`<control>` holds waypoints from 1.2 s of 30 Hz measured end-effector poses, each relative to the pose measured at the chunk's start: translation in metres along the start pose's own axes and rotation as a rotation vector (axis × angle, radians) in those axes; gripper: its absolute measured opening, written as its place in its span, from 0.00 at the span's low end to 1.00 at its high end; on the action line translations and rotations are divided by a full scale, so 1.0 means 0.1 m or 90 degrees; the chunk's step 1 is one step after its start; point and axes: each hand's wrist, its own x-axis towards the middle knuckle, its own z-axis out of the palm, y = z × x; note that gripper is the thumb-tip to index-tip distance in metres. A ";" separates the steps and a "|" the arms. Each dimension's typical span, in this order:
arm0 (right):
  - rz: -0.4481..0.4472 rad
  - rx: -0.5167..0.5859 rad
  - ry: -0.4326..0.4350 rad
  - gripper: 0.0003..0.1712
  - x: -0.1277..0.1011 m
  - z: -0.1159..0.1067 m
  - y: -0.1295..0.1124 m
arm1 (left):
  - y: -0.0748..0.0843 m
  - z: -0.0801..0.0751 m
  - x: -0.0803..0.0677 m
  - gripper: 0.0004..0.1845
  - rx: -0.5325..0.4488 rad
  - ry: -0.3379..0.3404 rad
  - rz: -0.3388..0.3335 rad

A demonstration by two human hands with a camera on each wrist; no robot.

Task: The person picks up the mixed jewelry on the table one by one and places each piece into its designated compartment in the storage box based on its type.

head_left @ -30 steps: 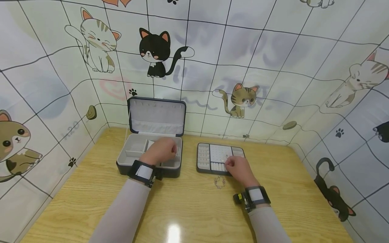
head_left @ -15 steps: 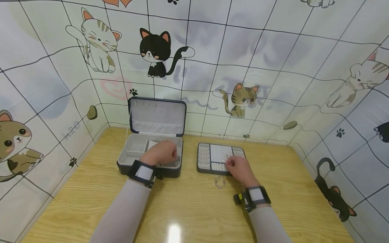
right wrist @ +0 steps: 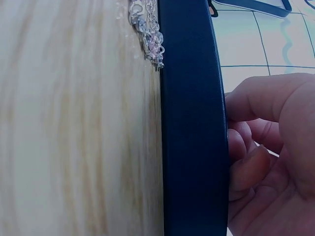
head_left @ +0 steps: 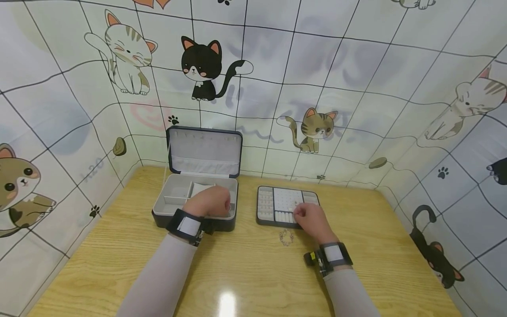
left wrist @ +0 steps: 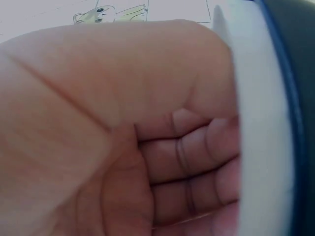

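In the head view, my left hand reaches down into a dark-blue jewellery box, near its right front compartments. The left wrist view shows the fingers bent, their tips hidden behind the box's pale wall. My right hand is at the front right of a flat jewellery tray. Its fingers are curled and the thumb is bent inward; the tray's dark side hides the fingertips. Whether either hand holds anything is not visible. A silvery bracelet with pinkish parts lies on the table against the tray's front.
The box's lid stands raised at the back, lined in pale fabric. White dividers split the box into compartments. Ring rolls and a dotted panel fill parts of the tray. A cat-print backdrop rises behind the wooden table.
My left hand has sunk slightly lower in the box over the last second. The right hand, tray and bracelet look the same.
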 end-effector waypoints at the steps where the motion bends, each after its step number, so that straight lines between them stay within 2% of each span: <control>1: 0.001 0.000 0.000 0.05 0.00 0.00 0.00 | 0.00 0.00 0.00 0.18 -0.002 0.000 0.003; 6: -0.001 0.005 -0.001 0.05 -0.01 -0.01 -0.01 | 0.00 0.02 0.02 0.21 0.002 0.002 0.010; 11: -0.007 0.007 -0.002 0.05 -0.01 -0.02 -0.01 | -0.03 0.04 0.04 0.22 0.007 -0.008 0.000; 18: 0.005 0.008 -0.004 0.05 -0.01 -0.01 -0.02 | -0.07 -0.03 -0.01 0.20 -0.030 -0.016 0.010; 25: -0.008 -0.003 0.008 0.06 -0.02 -0.01 -0.04 | -0.08 -0.03 -0.02 0.22 -0.044 -0.028 0.023; 36: 0.001 -0.002 0.002 0.05 -0.02 -0.03 -0.06 | -0.10 -0.07 -0.04 0.20 -0.086 -0.038 0.008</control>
